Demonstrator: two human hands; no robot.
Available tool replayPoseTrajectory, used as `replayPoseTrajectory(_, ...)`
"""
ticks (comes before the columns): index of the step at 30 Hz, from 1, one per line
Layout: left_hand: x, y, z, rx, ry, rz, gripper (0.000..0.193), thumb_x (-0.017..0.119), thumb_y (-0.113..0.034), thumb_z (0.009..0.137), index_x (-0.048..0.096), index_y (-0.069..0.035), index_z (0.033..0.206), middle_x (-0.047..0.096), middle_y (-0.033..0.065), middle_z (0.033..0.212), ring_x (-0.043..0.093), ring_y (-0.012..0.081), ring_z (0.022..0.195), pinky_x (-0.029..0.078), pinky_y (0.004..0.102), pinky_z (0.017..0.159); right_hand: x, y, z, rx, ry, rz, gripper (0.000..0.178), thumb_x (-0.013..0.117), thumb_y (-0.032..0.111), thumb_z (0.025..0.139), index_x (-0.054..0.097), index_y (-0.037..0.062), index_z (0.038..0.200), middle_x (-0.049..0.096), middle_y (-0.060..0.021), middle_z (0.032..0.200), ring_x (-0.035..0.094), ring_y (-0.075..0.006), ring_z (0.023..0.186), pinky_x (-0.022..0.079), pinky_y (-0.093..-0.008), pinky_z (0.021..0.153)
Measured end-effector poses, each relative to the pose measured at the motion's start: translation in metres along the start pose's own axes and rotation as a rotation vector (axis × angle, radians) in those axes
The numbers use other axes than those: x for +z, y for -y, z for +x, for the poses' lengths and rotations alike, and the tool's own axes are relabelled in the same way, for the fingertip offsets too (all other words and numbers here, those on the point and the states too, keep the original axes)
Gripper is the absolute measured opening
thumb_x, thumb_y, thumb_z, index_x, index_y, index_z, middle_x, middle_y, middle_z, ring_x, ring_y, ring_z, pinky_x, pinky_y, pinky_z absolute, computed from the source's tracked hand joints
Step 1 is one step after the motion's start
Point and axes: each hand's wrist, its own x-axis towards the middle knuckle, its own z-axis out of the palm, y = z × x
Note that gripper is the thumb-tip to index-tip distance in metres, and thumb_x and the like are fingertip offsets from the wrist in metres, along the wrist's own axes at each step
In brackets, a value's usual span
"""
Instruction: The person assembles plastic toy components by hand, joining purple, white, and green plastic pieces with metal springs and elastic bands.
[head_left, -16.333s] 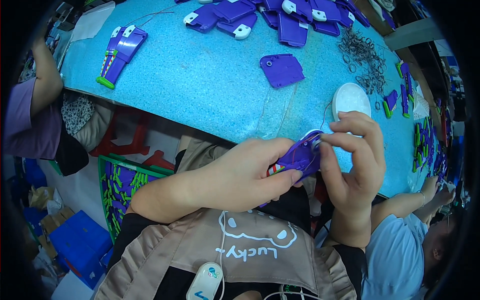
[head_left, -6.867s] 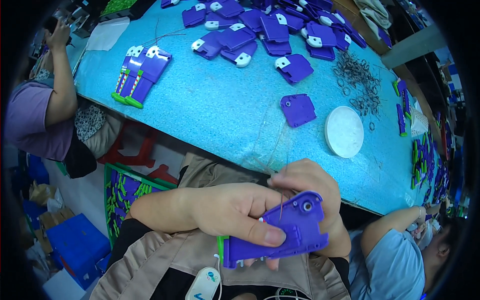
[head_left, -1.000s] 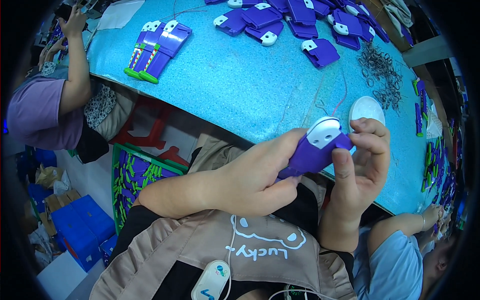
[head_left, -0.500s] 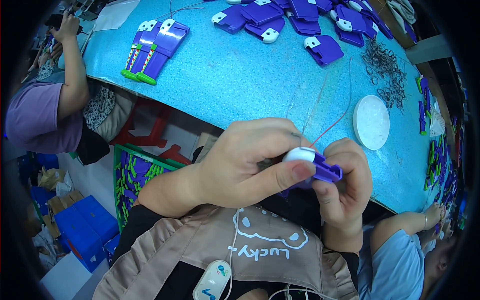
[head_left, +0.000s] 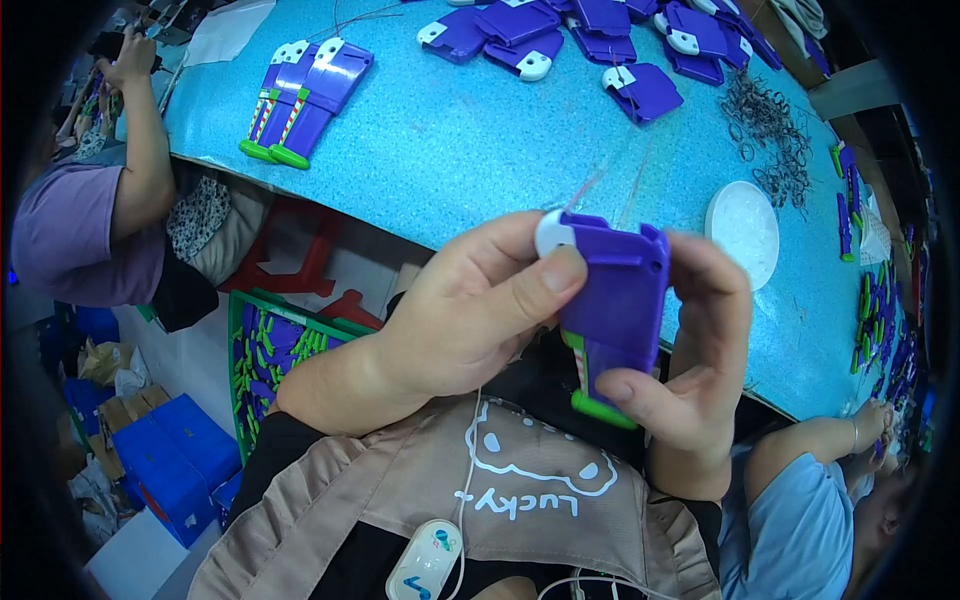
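A purple plastic toy part [head_left: 625, 290] with a white corner piece is held up in front of me, its broad face showing. Thumb on the white corner, my left hand [head_left: 470, 300] grips it from the left. Along the right edge, my right hand [head_left: 715, 360] holds it between its fingers above and its thumb low on the face. A red-and-white striped strip and a green foot [head_left: 603, 410] show at its lower end. Thin wires [head_left: 592, 185], blurred, run up from the white corner. The back of the part is hidden.
Several similar purple parts with green feet [head_left: 325, 85] lie far left on the blue table [head_left: 430, 170]. A purple pile [head_left: 520, 25] lies at the back, near black rings [head_left: 775, 140] and a white bowl [head_left: 742, 235]. A green crate [head_left: 300, 308] stands below left. People sit on both sides.
The purple part has turned from nearly edge-on to broad face toward me, bringing its striped strip and green foot into sight. My right hand has spread around its right edge.
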Motion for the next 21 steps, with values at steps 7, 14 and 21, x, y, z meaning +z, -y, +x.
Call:
replayPoseTrajectory(7,0.002,0.005,0.002,-0.282,0.063,-0.197,0.037,0.047,-0.028,0.092,0.044,-0.002,0.118,0.057,0.0078,0.105,0.059,0.0166,0.095,0.049,0.0339,0.080,0.008,-0.019,0.020,-0.371,0.010,0.256,0.093,0.085,0.039,0.047,0.040,0.0028,0.120,0.047,-0.0180,0.119,0.049,-0.0282,0.104,0.034,-0.0389,0.095)
replayPoseTrajectory(14,-0.016,-0.004,0.013,-0.069,-0.017,-0.070,0.028,0.043,-0.026,0.095,0.053,-0.002,0.107,0.060,0.0052,0.096,0.059,0.0129,0.086,0.048,0.0277,0.077,0.004,-0.018,0.027,-0.106,0.013,-0.091,0.126,0.078,0.062,0.041,0.026,-0.0069,0.132,0.033,-0.0228,0.133,0.032,-0.0324,0.125,0.019,-0.0457,0.105)
replayPoseTrajectory(21,-0.075,-0.079,0.051,0.683,-0.369,1.783,0.024,0.059,-0.022,0.081,0.054,0.001,0.077,0.052,0.0177,0.079,0.052,0.0335,0.074,0.042,0.0401,0.065,-0.014,-0.049,0.088,-0.073,-0.076,-1.253,0.060,0.067,0.037,0.073,0.048,-0.0023,0.115,0.043,-0.0224,0.123,0.035,-0.0391,0.121,0.027,-0.0485,0.100)
